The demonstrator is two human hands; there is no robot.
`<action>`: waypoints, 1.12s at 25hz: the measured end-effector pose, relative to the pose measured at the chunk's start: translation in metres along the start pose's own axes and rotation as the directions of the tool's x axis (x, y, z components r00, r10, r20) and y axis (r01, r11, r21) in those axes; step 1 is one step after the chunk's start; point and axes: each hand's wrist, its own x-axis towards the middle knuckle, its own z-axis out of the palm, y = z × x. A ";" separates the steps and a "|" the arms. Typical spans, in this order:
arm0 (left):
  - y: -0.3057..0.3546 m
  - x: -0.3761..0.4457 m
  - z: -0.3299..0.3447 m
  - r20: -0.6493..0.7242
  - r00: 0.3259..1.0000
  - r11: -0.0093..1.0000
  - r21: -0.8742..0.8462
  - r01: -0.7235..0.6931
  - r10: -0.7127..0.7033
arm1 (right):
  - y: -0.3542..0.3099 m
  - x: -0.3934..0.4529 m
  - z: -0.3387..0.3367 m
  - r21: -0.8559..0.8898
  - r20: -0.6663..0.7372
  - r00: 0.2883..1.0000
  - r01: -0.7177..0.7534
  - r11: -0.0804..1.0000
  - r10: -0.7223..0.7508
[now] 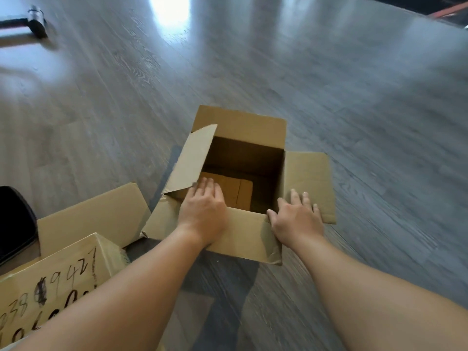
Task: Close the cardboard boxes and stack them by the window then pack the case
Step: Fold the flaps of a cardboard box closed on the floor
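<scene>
An open cardboard box of plain brown corrugated board stood on the grey wood-grain floor, its four flaps unfolded. The left hand lay flat on the near flap, fingers straight and close together, reaching over the opening. The right hand pressed the right flap with fingers spread. A second box, scrawled with dark numerals, sat at the left; a blurred dark object, perhaps a hammer, lay far off.
</scene>
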 end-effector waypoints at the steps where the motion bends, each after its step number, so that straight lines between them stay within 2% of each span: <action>1: -0.008 0.001 -0.003 0.023 0.998 0.998 0.026 0.055 -0.055 | 0.002 0.002 0.003 0.016 0.008 1.000 -0.002 1.000 0.002; 5: -0.052 0.008 -0.004 0.196 0.938 0.957 0.094 0.273 -0.287 | 0.004 0.010 0.016 0.103 0.034 0.999 -0.023 0.994 0.020; 8: -0.077 0.007 0.008 0.310 0.844 0.880 -0.041 0.472 -0.438 | -0.002 0.014 0.024 0.209 0.039 0.998 -0.053 0.976 0.046; 10: -0.082 0.005 0.020 0.368 0.823 0.831 -0.191 0.523 -0.433 | -0.003 0.018 0.028 0.263 0.012 0.998 -0.063 0.963 0.063; 13: -0.074 0.001 0.032 0.359 0.831 0.772 -0.336 0.539 -0.424 | -0.001 0.015 0.030 0.287 -0.049 0.998 -0.016 0.958 0.032; 16: -0.058 0.003 0.033 0.335 0.837 0.748 -0.385 0.541 -0.433 | -0.004 0.011 0.032 0.155 -0.068 0.997 0.050 0.987 -0.040; 21: -0.030 0.017 0.028 0.306 0.877 0.738 -0.477 0.478 -0.371 | 0.018 0.030 0.017 0.141 -0.012 0.986 -0.163 0.976 0.167; 24: -0.030 0.015 0.025 0.296 0.899 0.745 -0.505 0.435 -0.324 | 0.014 0.035 0.012 0.129 -0.035 0.976 -0.208 0.970 0.214; 26: -0.040 0.011 0.022 0.282 0.909 0.748 -0.520 0.413 -0.306 | -0.012 0.033 0.010 0.103 -0.073 0.987 -0.132 0.986 0.140; 28: -0.058 0.004 0.017 0.254 0.921 0.762 -0.520 0.387 -0.295 | -0.052 0.028 0.008 0.106 -0.072 0.997 0.032 0.994 -0.024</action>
